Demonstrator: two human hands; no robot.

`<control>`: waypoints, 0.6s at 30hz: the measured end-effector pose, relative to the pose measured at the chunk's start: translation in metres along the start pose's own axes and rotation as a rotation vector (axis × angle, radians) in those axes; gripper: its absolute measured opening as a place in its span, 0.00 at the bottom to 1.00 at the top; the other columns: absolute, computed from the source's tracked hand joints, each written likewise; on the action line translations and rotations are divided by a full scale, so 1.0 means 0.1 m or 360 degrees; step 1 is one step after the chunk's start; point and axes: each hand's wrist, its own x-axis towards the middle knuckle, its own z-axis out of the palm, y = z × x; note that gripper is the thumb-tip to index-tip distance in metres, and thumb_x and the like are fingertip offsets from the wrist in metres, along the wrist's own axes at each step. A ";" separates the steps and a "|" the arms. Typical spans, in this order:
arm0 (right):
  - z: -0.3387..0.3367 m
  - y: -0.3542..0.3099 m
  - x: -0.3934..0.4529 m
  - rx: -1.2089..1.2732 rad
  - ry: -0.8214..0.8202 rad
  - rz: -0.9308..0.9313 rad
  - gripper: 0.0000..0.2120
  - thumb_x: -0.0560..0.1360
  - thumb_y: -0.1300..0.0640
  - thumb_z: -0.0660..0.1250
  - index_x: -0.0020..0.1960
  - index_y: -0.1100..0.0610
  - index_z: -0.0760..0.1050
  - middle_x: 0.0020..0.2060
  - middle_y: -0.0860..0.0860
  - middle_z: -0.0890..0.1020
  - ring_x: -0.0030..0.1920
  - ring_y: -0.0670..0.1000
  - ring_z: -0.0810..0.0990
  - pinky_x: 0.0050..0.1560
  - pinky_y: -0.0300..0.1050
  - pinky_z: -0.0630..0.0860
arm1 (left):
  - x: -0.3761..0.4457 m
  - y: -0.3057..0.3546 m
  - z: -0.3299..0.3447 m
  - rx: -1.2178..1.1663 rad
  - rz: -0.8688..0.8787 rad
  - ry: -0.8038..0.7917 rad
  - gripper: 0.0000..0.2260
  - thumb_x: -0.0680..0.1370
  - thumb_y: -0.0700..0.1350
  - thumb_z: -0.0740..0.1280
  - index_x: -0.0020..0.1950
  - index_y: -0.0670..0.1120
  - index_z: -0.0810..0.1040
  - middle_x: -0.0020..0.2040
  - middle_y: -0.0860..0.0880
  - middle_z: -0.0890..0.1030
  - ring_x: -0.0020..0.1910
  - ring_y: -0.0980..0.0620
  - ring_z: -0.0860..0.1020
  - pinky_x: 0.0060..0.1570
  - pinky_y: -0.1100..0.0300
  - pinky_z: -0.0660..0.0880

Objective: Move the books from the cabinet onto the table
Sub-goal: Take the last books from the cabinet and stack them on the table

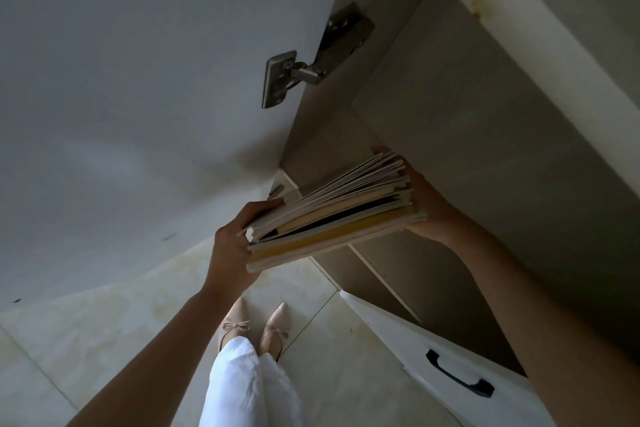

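A stack of several thin books [332, 211], with pale, yellow and black edges, is held in the air at the mouth of the open cabinet [450, 121]. My left hand [235, 243] grips the stack's near left end, thumb on top. My right hand [429, 204] holds the far right end, fingers partly hidden behind the books. The stack tilts up to the right. The table is not in view.
The cabinet's open white door [121, 97] stands at the left, its metal hinge [301, 62] above the books. A lower white door with a black handle [457, 378] hangs open at the right. Tiled floor [104, 340] and my shoes [256, 322] lie below.
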 end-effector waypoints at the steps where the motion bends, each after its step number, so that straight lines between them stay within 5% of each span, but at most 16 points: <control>1: 0.02 0.02 0.02 -0.0131 0.0009 -0.0034 0.32 0.70 0.69 0.73 0.69 0.53 0.64 0.56 0.38 0.74 0.55 0.26 0.74 0.55 0.22 0.68 | -0.03 0.04 0.00 -0.0028 -0.0016 0.0035 0.23 0.73 0.61 0.70 0.63 0.50 0.74 0.54 0.44 0.82 0.54 0.43 0.81 0.53 0.37 0.79; 4: 0.08 0.10 0.08 -0.0175 0.0029 -0.0067 0.35 0.66 0.53 0.78 0.69 0.51 0.66 0.61 0.45 0.77 0.64 0.43 0.75 0.66 0.44 0.71 | -0.04 0.09 0.03 -0.0083 -0.0168 0.0114 0.20 0.71 0.49 0.75 0.60 0.63 0.76 0.51 0.57 0.83 0.52 0.47 0.81 0.57 0.42 0.78; 6: 0.11 0.17 0.15 -0.0173 0.0069 -0.0105 0.41 0.64 0.44 0.77 0.71 0.53 0.64 0.64 0.49 0.76 0.66 0.50 0.73 0.67 0.56 0.70 | -0.03 0.09 0.03 -0.0106 -0.0225 0.0159 0.21 0.69 0.46 0.76 0.60 0.59 0.77 0.50 0.63 0.82 0.52 0.51 0.81 0.57 0.47 0.79; 8: 0.16 0.17 0.25 -0.0141 0.0059 -0.0037 0.48 0.60 0.43 0.80 0.73 0.51 0.61 0.67 0.51 0.73 0.67 0.49 0.73 0.66 0.57 0.71 | -0.01 0.06 0.02 -0.0029 -0.0181 0.0204 0.24 0.68 0.46 0.78 0.61 0.47 0.77 0.51 0.63 0.82 0.54 0.55 0.81 0.56 0.52 0.80; 12: 0.16 0.26 0.51 -0.0128 0.0028 0.0208 0.63 0.46 0.36 0.83 0.74 0.48 0.59 0.69 0.50 0.71 0.67 0.47 0.72 0.67 0.53 0.72 | 0.05 0.10 0.03 -0.0003 -0.0271 0.0301 0.26 0.66 0.39 0.79 0.60 0.50 0.76 0.51 0.63 0.79 0.51 0.68 0.78 0.53 0.68 0.78; 18: 0.09 0.28 0.67 -0.0183 0.0089 0.0188 0.52 0.46 0.41 0.85 0.67 0.48 0.69 0.61 0.50 0.77 0.63 0.47 0.75 0.64 0.51 0.75 | 0.19 0.09 -0.03 -0.0016 -0.0365 0.0259 0.25 0.65 0.40 0.80 0.60 0.44 0.79 0.52 0.52 0.83 0.52 0.50 0.82 0.52 0.55 0.81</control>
